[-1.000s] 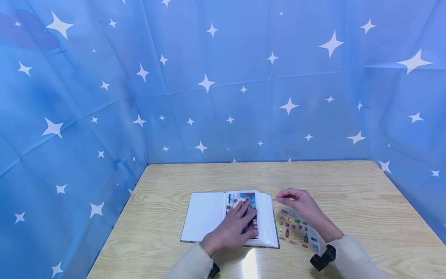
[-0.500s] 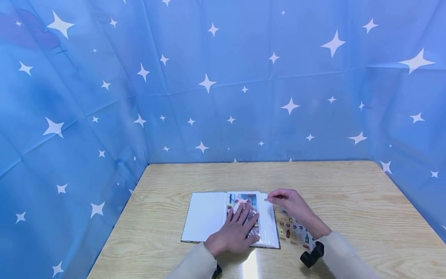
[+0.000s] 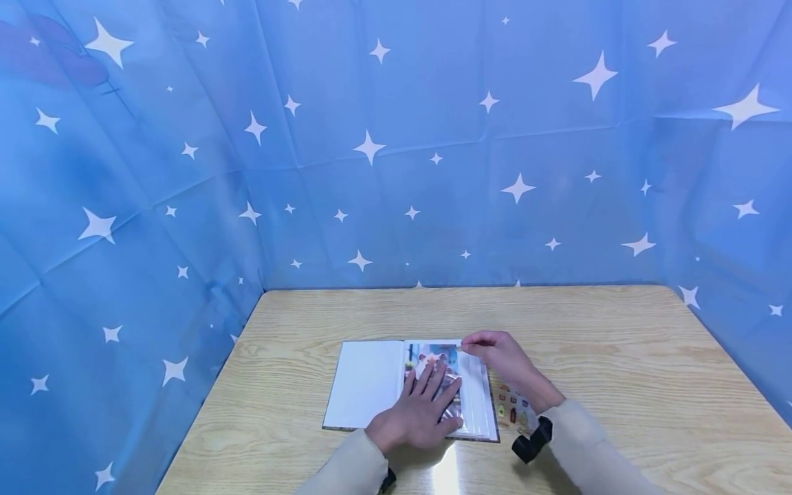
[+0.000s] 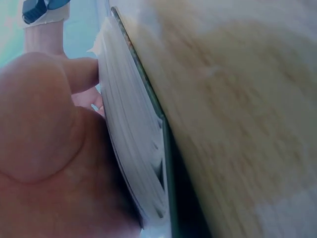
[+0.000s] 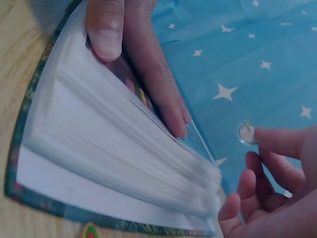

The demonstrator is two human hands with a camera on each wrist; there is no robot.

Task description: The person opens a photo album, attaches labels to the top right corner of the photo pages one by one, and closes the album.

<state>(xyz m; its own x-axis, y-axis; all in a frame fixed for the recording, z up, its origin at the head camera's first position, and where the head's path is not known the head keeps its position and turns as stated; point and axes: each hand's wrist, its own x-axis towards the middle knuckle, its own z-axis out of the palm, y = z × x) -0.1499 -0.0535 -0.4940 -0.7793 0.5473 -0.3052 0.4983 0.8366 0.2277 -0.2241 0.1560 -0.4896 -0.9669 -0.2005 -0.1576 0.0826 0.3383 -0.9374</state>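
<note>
A photo album (image 3: 364, 385) lies open on the wooden table, its thick block of pages (image 5: 106, 124) on the right side. On the top page shows a colourful photo (image 3: 447, 352) with a pink-eared animal figure. My left hand (image 3: 416, 418) rests flat on that photo, fingers straight and spread, covering its lower part. Over the album's upper right corner, my right hand (image 3: 502, 359) pinches a small round clear-edged sticker (image 5: 246, 133) between thumb and index finger. The sticker is held at the fingertips, close to the photo's top right corner.
A clear sheet of small food and bottle stickers (image 3: 512, 407) lies right of the album, partly under my right forearm. Both wrists carry black cameras (image 3: 532, 441). A blue star-patterned curtain (image 3: 396, 172) hangs behind the table's far edge (image 3: 346, 291).
My right hand has moved left with the sticker, from above the sticker sheet to the photo's upper right corner. The left hand's fingers have spread and slid slightly down the photo.
</note>
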